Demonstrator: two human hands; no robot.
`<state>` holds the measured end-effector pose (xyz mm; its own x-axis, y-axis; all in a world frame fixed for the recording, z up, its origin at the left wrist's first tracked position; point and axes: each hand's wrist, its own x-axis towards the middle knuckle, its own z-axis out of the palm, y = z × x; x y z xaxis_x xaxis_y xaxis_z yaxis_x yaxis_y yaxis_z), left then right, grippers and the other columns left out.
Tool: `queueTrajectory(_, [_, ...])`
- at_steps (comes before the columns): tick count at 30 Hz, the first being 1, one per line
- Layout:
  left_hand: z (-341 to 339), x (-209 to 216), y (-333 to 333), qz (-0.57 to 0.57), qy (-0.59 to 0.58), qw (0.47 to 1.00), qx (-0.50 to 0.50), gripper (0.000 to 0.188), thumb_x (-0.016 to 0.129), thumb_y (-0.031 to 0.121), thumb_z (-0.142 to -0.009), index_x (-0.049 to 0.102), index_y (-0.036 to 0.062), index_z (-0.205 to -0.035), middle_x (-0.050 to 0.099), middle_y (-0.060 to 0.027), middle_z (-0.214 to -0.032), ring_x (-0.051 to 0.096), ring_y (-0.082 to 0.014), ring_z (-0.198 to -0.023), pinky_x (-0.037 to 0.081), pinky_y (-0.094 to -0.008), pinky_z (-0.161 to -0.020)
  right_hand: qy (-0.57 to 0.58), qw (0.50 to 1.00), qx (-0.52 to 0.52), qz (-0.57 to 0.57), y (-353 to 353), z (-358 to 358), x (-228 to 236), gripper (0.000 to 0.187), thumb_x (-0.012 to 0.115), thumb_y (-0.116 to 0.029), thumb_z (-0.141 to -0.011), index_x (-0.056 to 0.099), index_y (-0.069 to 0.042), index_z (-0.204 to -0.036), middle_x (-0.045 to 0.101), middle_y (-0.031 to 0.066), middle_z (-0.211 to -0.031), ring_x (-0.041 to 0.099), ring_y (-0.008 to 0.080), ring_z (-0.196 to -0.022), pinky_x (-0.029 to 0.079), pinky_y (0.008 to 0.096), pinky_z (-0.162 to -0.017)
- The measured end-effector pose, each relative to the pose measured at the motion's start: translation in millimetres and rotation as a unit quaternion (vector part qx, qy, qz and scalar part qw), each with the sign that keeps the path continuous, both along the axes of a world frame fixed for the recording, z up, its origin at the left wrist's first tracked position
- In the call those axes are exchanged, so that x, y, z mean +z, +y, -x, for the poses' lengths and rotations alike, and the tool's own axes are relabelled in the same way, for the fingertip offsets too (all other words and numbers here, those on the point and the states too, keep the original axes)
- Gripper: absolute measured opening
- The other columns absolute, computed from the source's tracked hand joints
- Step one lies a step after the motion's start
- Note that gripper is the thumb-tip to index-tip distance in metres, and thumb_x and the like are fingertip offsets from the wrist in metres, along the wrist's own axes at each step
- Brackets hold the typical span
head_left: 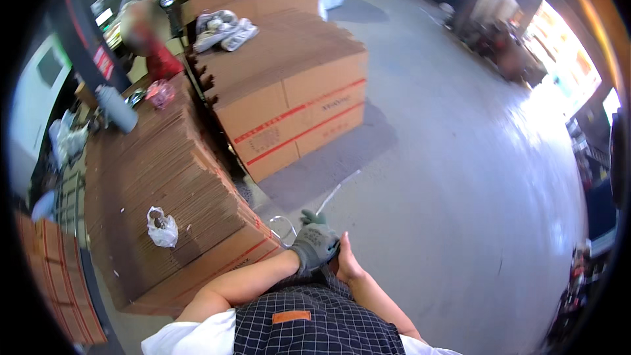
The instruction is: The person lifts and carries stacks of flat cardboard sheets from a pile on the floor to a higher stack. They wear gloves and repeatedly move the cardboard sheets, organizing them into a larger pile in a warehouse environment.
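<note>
Grey glove [315, 243], worn on left hand [314, 244], gripped at the cuff by bare right hand [346, 264]; stacked cardboard [164, 184] left of grip; cuff best pulled evenly.

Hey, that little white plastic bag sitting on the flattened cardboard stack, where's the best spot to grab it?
Pinch the white plastic bag at its bunched top, coming from above: it sits loose and crumpled on the flat cardboard stack, so the gathered neck probably gives the firmest hold.

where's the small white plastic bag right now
In the head view it lies on the left, on top of the near stack of flattened cardboard boxes: the small white plastic bag, left of the gloved left hand.
</note>
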<state>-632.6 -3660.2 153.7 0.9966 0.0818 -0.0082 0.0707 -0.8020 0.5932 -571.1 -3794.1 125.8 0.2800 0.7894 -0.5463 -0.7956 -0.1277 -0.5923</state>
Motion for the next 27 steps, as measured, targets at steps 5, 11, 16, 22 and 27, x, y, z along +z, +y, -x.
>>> queueTrajectory(5, [-50.2,41.5,38.5,0.122,0.043,0.969,0.211,0.042,0.054,0.044,-0.099,0.069,0.0067,-0.085,0.068,-0.0179,-0.080,0.066,-0.0370,-0.073,0.049,-0.0462,-0.064,0.196,0.969,-0.090,-0.117,115.8,-132.5,20.8,0.073,0.048,-0.053,-0.097,0.046,0.007,-0.139,0.057,0.0221,-0.133,0.056,0.0355,-0.123,0.043,0.0493,-0.108])
queueTrajectory(11, [-103.2,10.5,136.5,0.324,-0.214,0.853,0.347,0.025,0.065,0.025,-0.095,0.066,0.0041,-0.082,0.064,-0.0169,-0.079,0.063,-0.0361,-0.071,0.046,-0.0423,-0.060,0.215,0.967,0.018,-0.135,214.1,-191.4,11.3,0.050,0.055,-0.006,-0.083,0.053,0.006,-0.132,0.064,0.0177,-0.122,0.064,0.0311,-0.110,0.050,0.0462,-0.101])
queueTrajectory(16, [-172.7,51.6,223.4,0.018,-0.257,0.940,0.224,0.034,0.067,0.031,-0.091,0.060,0.0083,-0.066,0.058,-0.0092,-0.067,0.059,-0.0295,-0.064,0.045,-0.0454,-0.059,0.313,0.933,-0.007,-0.176,309.5,-228.0,34.2,0.061,0.054,-0.013,-0.098,0.032,0.001,-0.153,0.047,0.0180,-0.149,0.051,0.0279,-0.132,0.039,0.0414,-0.113])
queueTrajectory(22, [-204.4,56.8,312.7,-0.002,-0.165,0.967,0.195,0.039,0.065,0.035,-0.091,0.059,0.0092,-0.062,0.058,-0.0100,-0.063,0.059,-0.0298,-0.062,0.046,-0.0444,-0.059,0.926,0.278,-0.185,-0.174,431.7,-249.8,89.6,0.059,0.033,-0.027,-0.108,0.016,-0.005,-0.160,0.026,0.0169,-0.163,0.029,0.0256,-0.149,0.023,0.0406,-0.122])
queueTrajectory(27, [-234.2,33.8,368.2,0.072,-0.172,0.961,0.204,0.038,0.066,0.034,-0.091,0.060,0.0075,-0.064,0.058,-0.0125,-0.064,0.060,-0.0317,-0.061,0.045,-0.0456,-0.058,0.852,0.459,-0.128,-0.215,497.3,-288.2,85.5,0.058,0.034,-0.027,-0.107,0.020,-0.006,-0.159,0.027,0.0138,-0.163,0.030,0.0228,-0.150,0.021,0.0415,-0.123])
